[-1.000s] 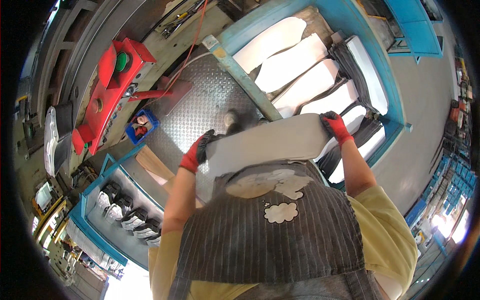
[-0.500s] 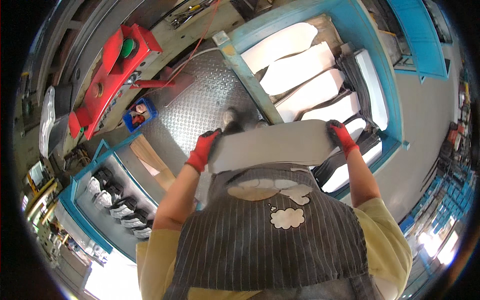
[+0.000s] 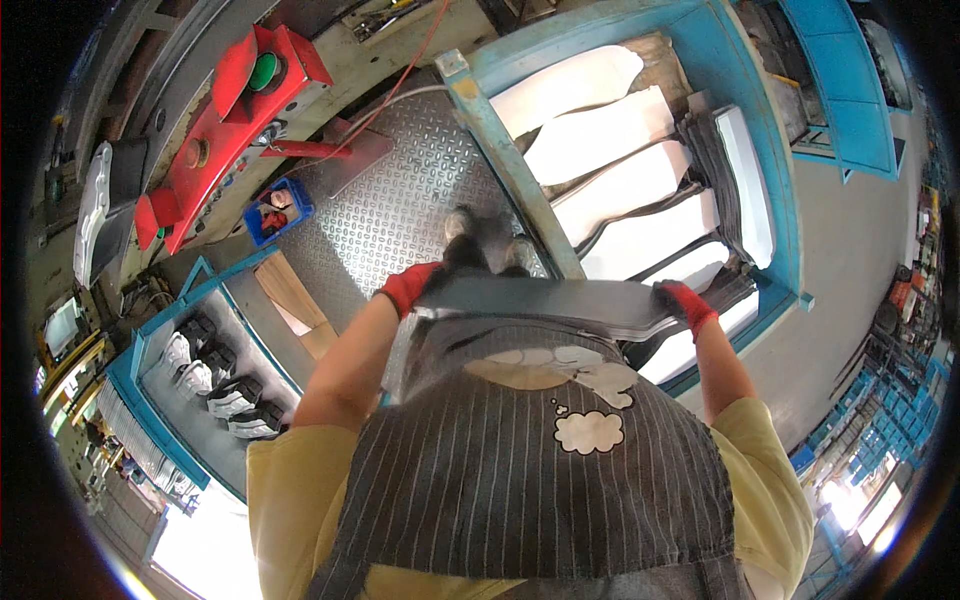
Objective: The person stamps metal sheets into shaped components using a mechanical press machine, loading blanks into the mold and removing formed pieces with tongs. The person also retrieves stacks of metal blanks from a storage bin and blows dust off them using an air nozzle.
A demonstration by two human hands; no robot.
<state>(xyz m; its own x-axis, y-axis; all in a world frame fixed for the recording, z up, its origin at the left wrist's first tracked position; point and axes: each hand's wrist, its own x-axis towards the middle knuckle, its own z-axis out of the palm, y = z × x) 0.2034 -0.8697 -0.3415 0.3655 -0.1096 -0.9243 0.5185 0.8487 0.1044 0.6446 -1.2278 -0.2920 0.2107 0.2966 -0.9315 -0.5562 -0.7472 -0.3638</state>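
I hold a long grey sheet-metal blank [image 3: 545, 300] level in front of my apron, one end in each hand. My left hand [image 3: 410, 287], in a red and black work glove, is closed on its left end. At the right end my right hand [image 3: 684, 302], gloved alike, grips the edge near its rounded corner. The blank is tilted so its face shows narrow, and whether it is one sheet or several I cannot tell. Beyond my right hand, stacks of similar bright blanks [image 3: 600, 135] lie in a blue metal bin [image 3: 785, 165].
To the left stands a red control stand [image 3: 225, 150] with a green button. A small blue basket [image 3: 278, 212] sits beside the patterned metal floor plate [image 3: 385, 185]. Formed metal parts [image 3: 235, 397] rest on a blue-framed table [image 3: 175, 420] at lower left.
The blank has tipped from showing its broad face to a narrower, darker one. My left hand has shifted slightly left, and my right hand sits slightly lower. Both keep their grip.
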